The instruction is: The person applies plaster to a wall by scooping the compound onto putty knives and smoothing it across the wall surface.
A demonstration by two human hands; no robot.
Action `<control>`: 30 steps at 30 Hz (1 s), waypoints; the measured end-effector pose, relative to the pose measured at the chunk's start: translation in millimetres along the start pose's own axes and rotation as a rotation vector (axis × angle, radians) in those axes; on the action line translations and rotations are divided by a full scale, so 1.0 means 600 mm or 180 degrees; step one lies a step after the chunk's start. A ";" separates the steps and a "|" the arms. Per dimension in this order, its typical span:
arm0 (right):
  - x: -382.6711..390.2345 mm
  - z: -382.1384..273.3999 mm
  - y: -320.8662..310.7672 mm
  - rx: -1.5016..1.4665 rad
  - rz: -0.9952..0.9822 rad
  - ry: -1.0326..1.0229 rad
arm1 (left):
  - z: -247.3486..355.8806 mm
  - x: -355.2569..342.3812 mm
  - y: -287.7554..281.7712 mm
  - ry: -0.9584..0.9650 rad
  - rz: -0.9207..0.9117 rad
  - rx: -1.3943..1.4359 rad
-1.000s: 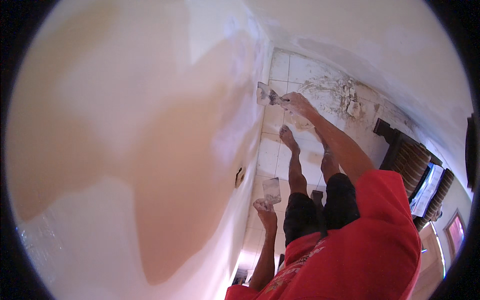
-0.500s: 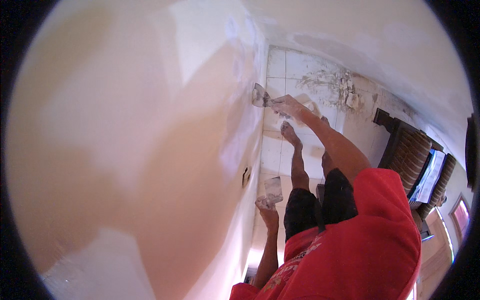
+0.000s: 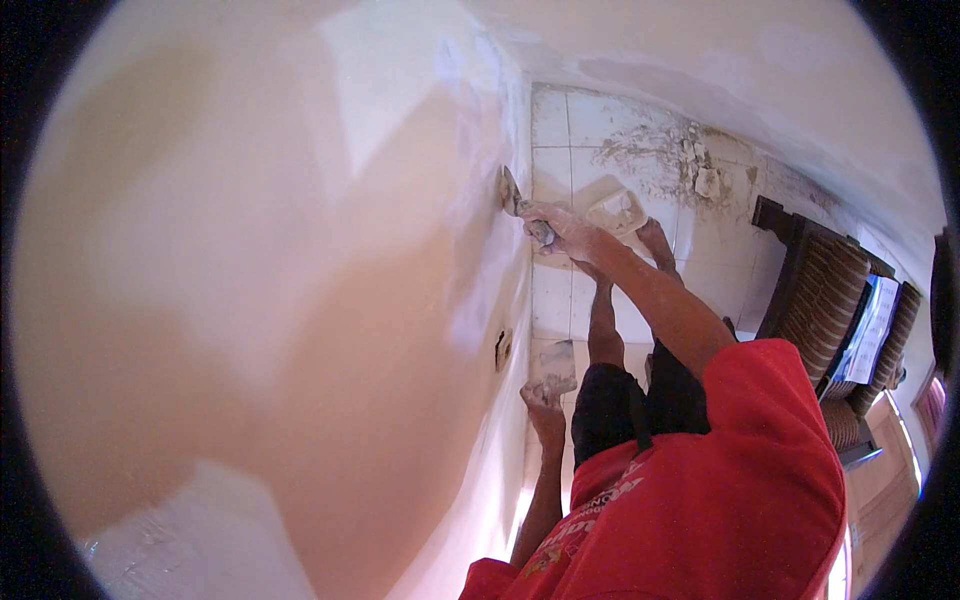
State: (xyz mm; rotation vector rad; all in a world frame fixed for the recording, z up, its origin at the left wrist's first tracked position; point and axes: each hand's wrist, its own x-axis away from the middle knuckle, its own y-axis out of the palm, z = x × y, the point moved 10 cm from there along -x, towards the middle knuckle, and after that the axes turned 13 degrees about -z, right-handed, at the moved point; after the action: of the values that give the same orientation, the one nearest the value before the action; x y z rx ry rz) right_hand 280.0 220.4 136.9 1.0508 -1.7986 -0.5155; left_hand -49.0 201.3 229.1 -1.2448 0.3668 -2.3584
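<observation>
My right hand [image 3: 565, 232] is closing around the handle of a putty knife [image 3: 512, 192], and its thin blade is standing almost edge-on at the far end of the left wall [image 3: 370, 330], where it is seemingly touching the surface. My left hand [image 3: 543, 398] is gripping a broad scraper [image 3: 558, 364] nearer to me; its flat, smeared blade is pointing to the far side, just beside the wall, while my fingers are hiding its handle. Between the two, a dark-edged opening [image 3: 502, 348] is showing in the wall. A pale tray [image 3: 617, 212] is resting on the tiled floor [image 3: 552, 315] beyond my right hand, by my foot, and crumbled debris [image 3: 706, 182] is lying farther right. Pale lettering [image 3: 612, 500] is slanting across the front of my red shirt [image 3: 730, 480]. On the right, a blue-and-white printed sheet [image 3: 868, 325] is lying against brown striped cushions [image 3: 822, 285]; its print is staying too small to read.
</observation>
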 end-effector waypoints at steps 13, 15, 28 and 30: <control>0.013 0.004 0.117 -0.0439 0.0138 0.0048 | 0.036 -0.005 -0.004 -0.0065 -0.0120 -0.0104; 0.025 -0.008 0.148 -0.0441 0.0098 -0.0044 | 0.044 -0.003 -0.003 -0.0043 -0.0146 -0.0011; 0.237 -0.033 0.231 -0.0192 0.0093 -0.0079 | 0.035 -0.004 0.003 0.0179 -0.0072 0.0110; 0.212 0.007 0.114 0.0157 0.0388 -0.0091 | -0.008 -0.008 0.007 0.0073 -0.0188 0.0208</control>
State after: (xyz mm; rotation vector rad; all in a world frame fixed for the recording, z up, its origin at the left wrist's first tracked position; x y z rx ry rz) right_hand 224.9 150.8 250.6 0.9643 -1.8957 -0.4159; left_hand -49.5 200.1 221.2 -1.2148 0.2613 -2.4161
